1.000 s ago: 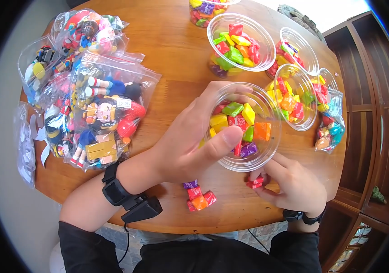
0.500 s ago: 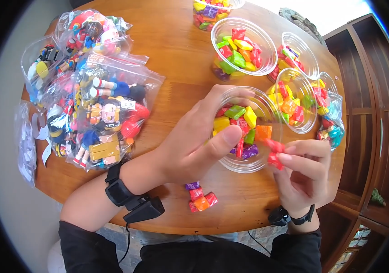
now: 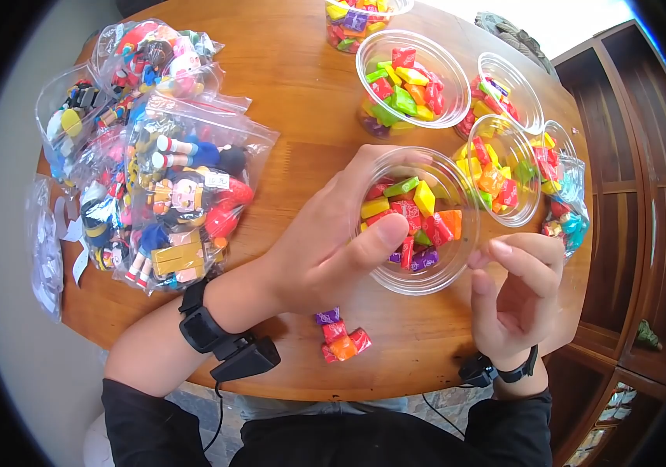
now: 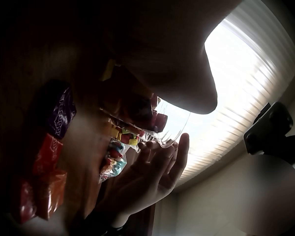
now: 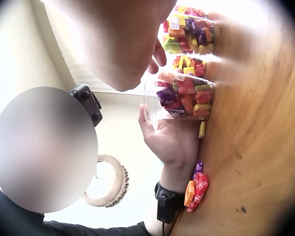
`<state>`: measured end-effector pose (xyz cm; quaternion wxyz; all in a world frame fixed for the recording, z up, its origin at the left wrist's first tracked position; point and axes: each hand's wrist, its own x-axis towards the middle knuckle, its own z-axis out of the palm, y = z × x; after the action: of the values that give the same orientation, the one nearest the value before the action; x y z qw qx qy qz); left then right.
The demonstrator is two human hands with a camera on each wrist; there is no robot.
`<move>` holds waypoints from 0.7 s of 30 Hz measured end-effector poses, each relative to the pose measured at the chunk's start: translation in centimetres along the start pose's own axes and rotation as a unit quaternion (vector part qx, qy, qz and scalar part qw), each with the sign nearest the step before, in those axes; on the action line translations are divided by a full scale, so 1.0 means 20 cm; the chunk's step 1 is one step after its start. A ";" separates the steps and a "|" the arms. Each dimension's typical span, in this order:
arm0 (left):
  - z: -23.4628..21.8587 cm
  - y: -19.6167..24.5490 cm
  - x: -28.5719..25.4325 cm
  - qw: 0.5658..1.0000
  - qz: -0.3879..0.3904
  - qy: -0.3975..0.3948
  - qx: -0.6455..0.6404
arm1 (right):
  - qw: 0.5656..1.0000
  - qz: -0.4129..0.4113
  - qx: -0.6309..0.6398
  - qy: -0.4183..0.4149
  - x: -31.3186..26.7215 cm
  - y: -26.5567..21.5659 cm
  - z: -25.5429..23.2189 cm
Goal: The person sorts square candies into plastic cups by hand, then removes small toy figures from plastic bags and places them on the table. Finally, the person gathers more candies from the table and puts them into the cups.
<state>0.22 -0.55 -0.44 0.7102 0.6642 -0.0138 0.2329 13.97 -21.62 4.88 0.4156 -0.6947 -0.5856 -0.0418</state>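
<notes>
My left hand [image 3: 321,245] grips a clear plastic cup [image 3: 420,290], with the thumb over the near rim and fingers round the far side. Inside lie wrapped candies [image 3: 424,198] in green, yellow, red, orange and purple. Just right of the cup's rim is my right hand [image 3: 524,292], fingers loosely bent, holding nothing. In the right wrist view, the cup [image 5: 182,98] stands upright on the table against the left palm. A small cluster of wrapped candies [image 3: 341,342], purple, red and orange, lies on the table near the left wrist.
Several more candy-filled cups [image 3: 415,124] stand behind and to the right. Plastic bags of figurines [image 3: 185,191] cover the table's left side. A small bag with a teal toy [image 3: 570,226] sits at the right edge. Wooden shelves [image 3: 621,194] stand beyond it.
My right hand came up from the table with red candies, brought them to the cup and let them go; red candy now shows beside the orange one. The left hand keeps its grip.
</notes>
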 end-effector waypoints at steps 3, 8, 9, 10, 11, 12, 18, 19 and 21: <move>0.00 0.00 0.00 1.000 -0.002 0.001 0.000 | 0.999 -0.007 0.034 -0.010 -0.02 0.03 -0.01; 0.00 0.00 0.00 1.000 -0.006 0.000 -0.003 | 0.993 -0.042 -0.026 -0.108 0.03 -0.01 -0.02; 0.00 0.01 0.00 1.000 -0.007 0.000 -0.005 | 0.994 -0.045 -0.020 -0.102 0.02 0.01 0.00; 0.00 0.01 0.00 1.000 -0.007 0.000 -0.005 | 0.994 -0.045 -0.020 -0.102 0.03 0.00 0.00; -0.01 0.01 0.00 1.000 -0.005 -0.003 0.002 | 0.992 -0.042 -0.039 -0.115 0.04 -0.01 0.00; -0.01 0.01 0.00 1.000 -0.003 -0.005 0.010 | 0.989 -0.040 -0.059 -0.128 0.05 -0.02 -0.01; -0.01 0.01 0.00 1.000 -0.013 -0.005 0.001 | 0.993 -0.012 -0.046 -0.108 0.06 -0.03 0.01; 0.00 0.01 0.00 1.000 -0.013 -0.005 0.001 | 0.993 -0.012 -0.046 -0.108 0.03 -0.01 0.00; 0.00 0.00 0.00 1.000 -0.011 0.002 -0.006 | 0.990 -0.106 0.032 -0.083 -0.02 0.03 -0.02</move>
<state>0.14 -0.55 -0.37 0.7167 0.6595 -0.0066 0.2266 14.46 -22.11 4.61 0.3806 -0.6162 -0.6894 -0.0089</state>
